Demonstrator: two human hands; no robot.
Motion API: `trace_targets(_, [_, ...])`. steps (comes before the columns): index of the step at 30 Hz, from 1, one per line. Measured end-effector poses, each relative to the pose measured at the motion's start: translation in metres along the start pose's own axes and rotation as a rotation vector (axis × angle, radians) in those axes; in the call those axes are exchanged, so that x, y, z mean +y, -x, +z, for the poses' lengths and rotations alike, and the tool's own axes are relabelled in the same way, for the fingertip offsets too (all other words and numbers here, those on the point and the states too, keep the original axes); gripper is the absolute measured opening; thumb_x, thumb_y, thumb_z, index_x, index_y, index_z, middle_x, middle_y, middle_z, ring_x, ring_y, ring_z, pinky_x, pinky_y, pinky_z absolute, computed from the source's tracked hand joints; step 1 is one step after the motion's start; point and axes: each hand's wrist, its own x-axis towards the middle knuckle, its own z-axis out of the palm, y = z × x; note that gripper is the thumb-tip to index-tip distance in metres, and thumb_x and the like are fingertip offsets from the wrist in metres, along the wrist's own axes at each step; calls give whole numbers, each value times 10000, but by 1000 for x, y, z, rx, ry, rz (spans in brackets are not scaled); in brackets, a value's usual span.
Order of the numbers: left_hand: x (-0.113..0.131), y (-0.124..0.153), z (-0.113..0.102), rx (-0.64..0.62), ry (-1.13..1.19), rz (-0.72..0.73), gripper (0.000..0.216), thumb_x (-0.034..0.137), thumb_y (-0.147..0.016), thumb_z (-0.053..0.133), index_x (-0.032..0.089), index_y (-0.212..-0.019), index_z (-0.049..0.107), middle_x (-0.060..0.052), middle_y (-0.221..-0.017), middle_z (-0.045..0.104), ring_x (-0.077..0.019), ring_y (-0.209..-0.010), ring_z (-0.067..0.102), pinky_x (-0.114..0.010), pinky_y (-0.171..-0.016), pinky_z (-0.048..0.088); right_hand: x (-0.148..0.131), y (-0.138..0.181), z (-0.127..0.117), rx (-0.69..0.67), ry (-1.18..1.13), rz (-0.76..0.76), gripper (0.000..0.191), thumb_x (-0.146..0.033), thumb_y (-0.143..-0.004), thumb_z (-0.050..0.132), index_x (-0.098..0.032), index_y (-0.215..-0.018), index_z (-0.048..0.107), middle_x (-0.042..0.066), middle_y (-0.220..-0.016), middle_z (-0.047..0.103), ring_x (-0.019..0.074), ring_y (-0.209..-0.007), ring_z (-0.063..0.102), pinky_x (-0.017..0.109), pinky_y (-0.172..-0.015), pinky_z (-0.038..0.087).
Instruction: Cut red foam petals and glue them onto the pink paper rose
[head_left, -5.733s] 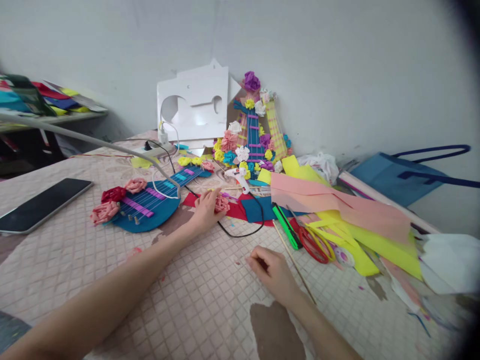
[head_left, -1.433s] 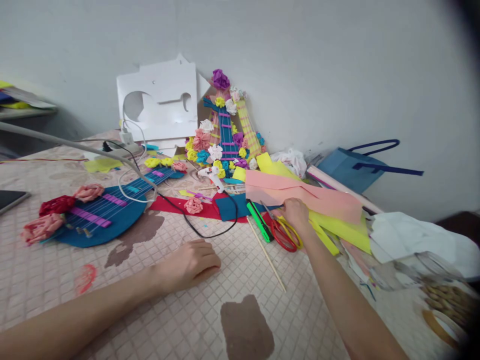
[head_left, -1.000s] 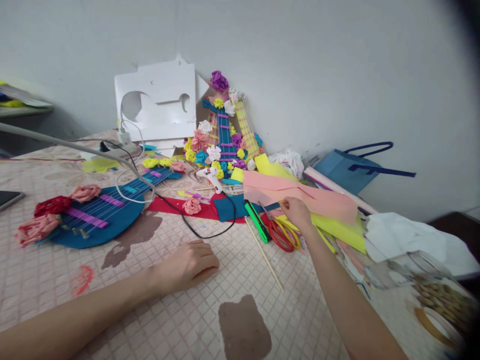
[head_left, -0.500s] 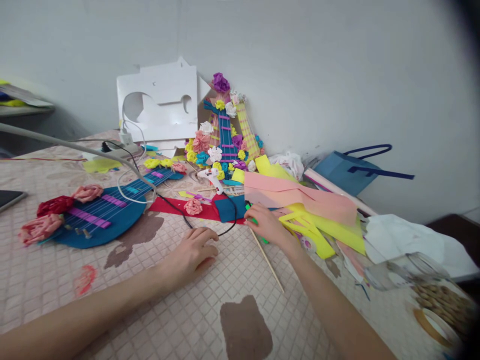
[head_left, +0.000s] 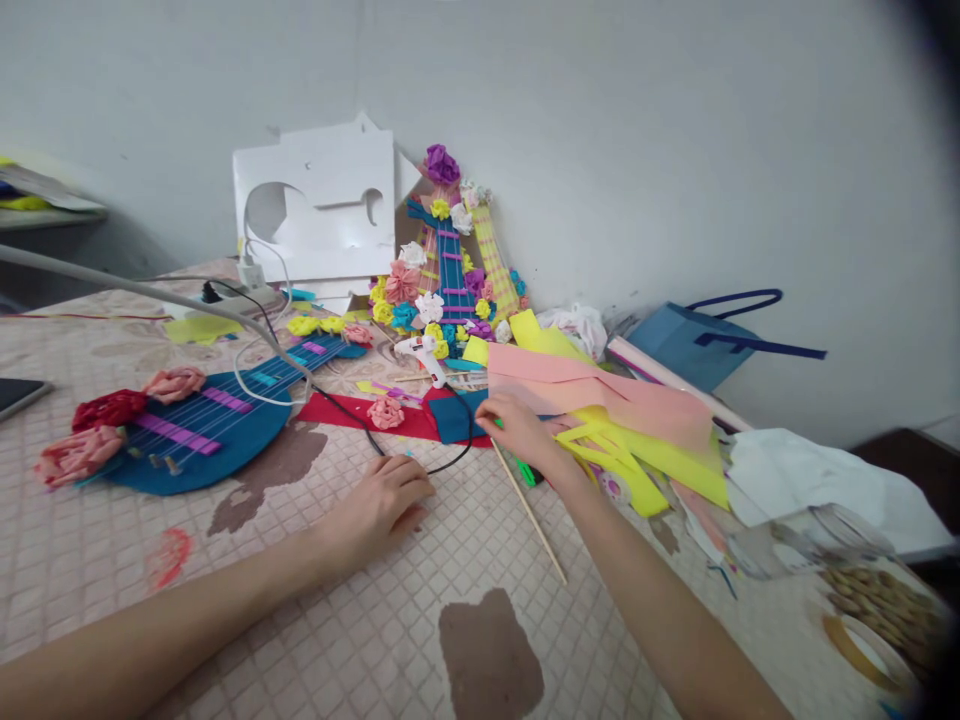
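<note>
My left hand point(head_left: 390, 500) rests on the table, palm down, fingers loosely bent and slightly apart, holding nothing. Its fingertips are beside the black cord point(head_left: 451, 460) of a white glue gun point(head_left: 422, 352). My right hand point(head_left: 519, 430) is closed in a pinch at the edge of a folded blue piece point(head_left: 453, 418); what is between its fingertips is hidden. From just below those fingertips a thin wooden stick point(head_left: 534, 517) slants toward me across the table. A green-handled tool point(head_left: 529, 474) lies partly under my right wrist.
A blue guitar-shaped craft point(head_left: 217, 430) with paper flowers lies left. Flower-covered craft guitars point(head_left: 454, 265) lean against the wall beside a white cut-out board point(head_left: 322, 200). Pink point(head_left: 600, 385) and yellow sheets pile up at right, near a clear jar point(head_left: 847, 530) and a blue bag point(head_left: 690, 340).
My right hand has shifted a little left and up, uncovering more of the green-handled tool. My left hand and the stick have hardly moved.
</note>
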Motion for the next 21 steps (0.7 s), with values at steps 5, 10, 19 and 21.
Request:
trace_targets(5, [1, 0, -2, -10, 26, -13, 165, 132, -855, 515, 175, -974, 621, -77, -963, 631, -231, -969, 540, -393, -868, 416, -34, -25, 34, -20, 18, -22, 20, -212, -814, 626, -195, -806, 619, 51, -862, 609, 207, -913, 537, 317, -831, 418])
trace_targets(10, [0, 0, -1, 28, 39, 19, 137, 148, -865, 505, 173, -935, 621, -75, -938, 627, -217, -939, 553, -377, -858, 422, -44, -44, 57, 15, 24, 89, 26, -172, -793, 580, -180, -815, 591, 112, -921, 601, 252, -946, 527, 366, -812, 431])
trace_targets(19, [-2, 0, -2, 19, 26, -12, 144, 134, -864, 491, 165, -924, 618, -65, -951, 639, -223, -938, 558, -403, -869, 395, -27, -55, 59, 14, -241, 233, 118, -121, -720, 553, -192, -632, 520, -6, -632, 600, 142, -612, 561, 241, -588, 425])
trace_targets(21, [-2, 0, -3, 44, 40, -38, 154, 125, -863, 483, 166, -910, 624, -63, -928, 650, -221, -919, 572, -409, -865, 398, -24, -52, 50, 40, -316, 237, 97, -178, -756, 534, -188, -661, 520, -15, -634, 599, 135, -601, 569, 230, -571, 428])
